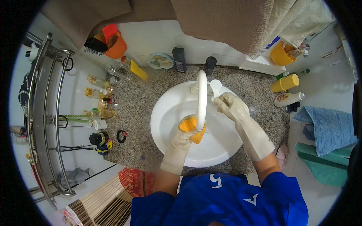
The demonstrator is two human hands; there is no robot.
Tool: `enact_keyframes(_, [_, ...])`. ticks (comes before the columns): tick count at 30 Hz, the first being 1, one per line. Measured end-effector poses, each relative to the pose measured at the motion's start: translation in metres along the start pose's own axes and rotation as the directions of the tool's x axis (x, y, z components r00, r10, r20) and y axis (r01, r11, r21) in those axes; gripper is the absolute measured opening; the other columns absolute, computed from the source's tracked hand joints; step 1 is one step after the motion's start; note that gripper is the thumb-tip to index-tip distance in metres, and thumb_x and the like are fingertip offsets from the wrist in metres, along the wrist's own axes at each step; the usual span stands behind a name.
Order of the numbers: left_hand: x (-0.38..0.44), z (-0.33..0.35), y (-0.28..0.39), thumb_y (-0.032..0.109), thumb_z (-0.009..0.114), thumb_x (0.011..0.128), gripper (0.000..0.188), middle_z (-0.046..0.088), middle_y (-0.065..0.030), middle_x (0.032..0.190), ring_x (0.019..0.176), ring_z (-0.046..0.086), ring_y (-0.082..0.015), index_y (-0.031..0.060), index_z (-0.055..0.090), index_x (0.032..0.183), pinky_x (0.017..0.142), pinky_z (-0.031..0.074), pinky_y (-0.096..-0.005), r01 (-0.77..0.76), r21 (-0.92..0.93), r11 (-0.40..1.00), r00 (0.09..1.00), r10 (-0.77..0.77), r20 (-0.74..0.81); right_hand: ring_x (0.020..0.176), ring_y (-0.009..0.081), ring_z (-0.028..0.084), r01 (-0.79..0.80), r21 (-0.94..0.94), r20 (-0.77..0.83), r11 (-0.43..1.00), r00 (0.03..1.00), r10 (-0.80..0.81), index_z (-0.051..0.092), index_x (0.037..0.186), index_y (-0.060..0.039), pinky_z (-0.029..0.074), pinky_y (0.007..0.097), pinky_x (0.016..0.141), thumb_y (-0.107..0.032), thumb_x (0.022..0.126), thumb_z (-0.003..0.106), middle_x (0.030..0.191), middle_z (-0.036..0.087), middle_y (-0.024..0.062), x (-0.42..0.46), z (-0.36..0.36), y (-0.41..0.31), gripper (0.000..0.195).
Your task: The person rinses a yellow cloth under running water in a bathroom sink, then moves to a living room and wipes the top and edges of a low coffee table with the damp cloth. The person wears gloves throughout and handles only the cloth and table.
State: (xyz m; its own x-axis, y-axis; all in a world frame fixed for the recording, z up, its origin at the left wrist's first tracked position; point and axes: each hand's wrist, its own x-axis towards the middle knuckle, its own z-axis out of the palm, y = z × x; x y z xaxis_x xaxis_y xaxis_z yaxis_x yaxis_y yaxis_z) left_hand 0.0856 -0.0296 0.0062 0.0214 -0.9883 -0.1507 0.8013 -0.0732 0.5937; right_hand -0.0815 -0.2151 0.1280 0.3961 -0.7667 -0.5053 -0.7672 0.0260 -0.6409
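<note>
My left hand (183, 139), in a cream rubber glove, grips an orange cloth (188, 125) inside the white washbasin (155, 124). The cloth bunches around the fingers beneath the outlet of the white arched faucet (202, 97), whose spout hides part of it. At the basin's back right, my right hand (229, 106) wears a matching glove. Its curled fingers are closed at the end of the white faucet lever (216, 87). Whether water is running is hard to tell.
Granite countertop (133, 113) surrounds the basin. Several bottles (97, 82) line its left side; a hair tie (122, 136) lies nearby. Two dark containers (179, 60) stand behind the faucet. A yellow cup (285, 83) and white bottle (289, 99) are right. Brown towels (223, 25) hang above.
</note>
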Motion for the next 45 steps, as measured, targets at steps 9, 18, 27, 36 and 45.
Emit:
enact_keyframes(9, [-0.012, -0.006, -0.011, 0.037, 0.07, 0.107, 0.058, 0.072, -0.0183, 0.122, 0.113, 0.071, -0.0353, 0.0012, 0.057, 0.15, 0.095, 0.062, -0.0489, -0.099, -0.223, 0.97, 0.99, 0.072, -0.124, 0.089, 0.0211, 0.073, 0.024, -0.056, 0.138, 0.998, 0.99, -0.016, 0.072, 0.129, -0.0074, 0.059, 0.0373, 0.085, -0.043, 0.111, 0.065, 0.092, 0.076, 0.0114, 0.015, 0.035, 0.029, 0.04])
enact_keyframes(18, [-0.005, 0.019, -0.016, 0.023, 0.056, 0.111, 0.045, 0.071, -0.0144, 0.121, 0.105, 0.071, -0.0288, -0.0041, 0.062, 0.147, 0.094, 0.061, -0.0457, 0.057, -0.594, 0.803, 0.984, -0.145, -0.101, 0.154, 0.0249, 0.049, -0.134, 0.946, 0.278, 0.296, 0.804, -0.525, 0.044, 0.165, -0.008, 0.041, 0.0446, 0.129, -0.071, 0.107, 0.06, 0.161, 0.055, 0.0115, -0.004, 0.137, 0.102, 0.087])
enact_keyframes(27, [-0.003, 0.031, -0.02, 0.009, 0.077, 0.098, 0.04, 0.069, -0.0103, 0.116, 0.107, 0.07, -0.0218, -0.0009, 0.063, 0.134, 0.099, 0.058, -0.0381, 0.103, 0.331, 0.938, 0.845, 0.093, -0.526, 0.133, 0.0212, 0.065, -0.477, 0.849, 0.526, 0.228, 0.802, -0.283, 0.051, 0.161, -0.0132, 0.057, 0.0395, 0.113, -0.055, 0.102, 0.079, 0.146, 0.065, 0.0095, -0.036, 0.176, 0.088, 0.078])
enact_keyframes(36, [-0.015, 0.019, 0.009, 0.059, 0.089, 0.089, 0.106, 0.065, -0.0117, 0.146, 0.127, 0.067, -0.0221, 0.0011, 0.043, 0.164, 0.106, 0.058, -0.0371, 0.097, 0.02, 0.995, 0.985, -0.093, -0.143, 0.09, 0.0122, 0.074, -0.65, 0.737, 0.658, 0.185, 0.628, -0.416, 0.058, 0.148, -0.0037, 0.063, 0.0236, 0.066, -0.043, 0.104, 0.081, 0.115, 0.074, 0.0101, -0.054, 0.147, 0.099, 0.063])
enact_keyframes(45, [0.006, 0.012, 0.006, 0.012, 0.077, 0.096, 0.033, 0.075, -0.0078, 0.1, 0.086, 0.075, -0.0184, 0.0007, 0.069, 0.126, 0.078, 0.064, -0.0331, 0.157, 0.076, 0.985, 0.958, -0.133, -0.252, 0.068, 0.012, 0.063, -0.508, 0.697, 0.691, 0.506, 0.663, -0.288, 0.065, 0.132, -0.0117, 0.05, 0.0266, 0.053, -0.042, 0.096, 0.089, 0.098, 0.07, 0.0056, -0.035, 0.141, 0.084, 0.053])
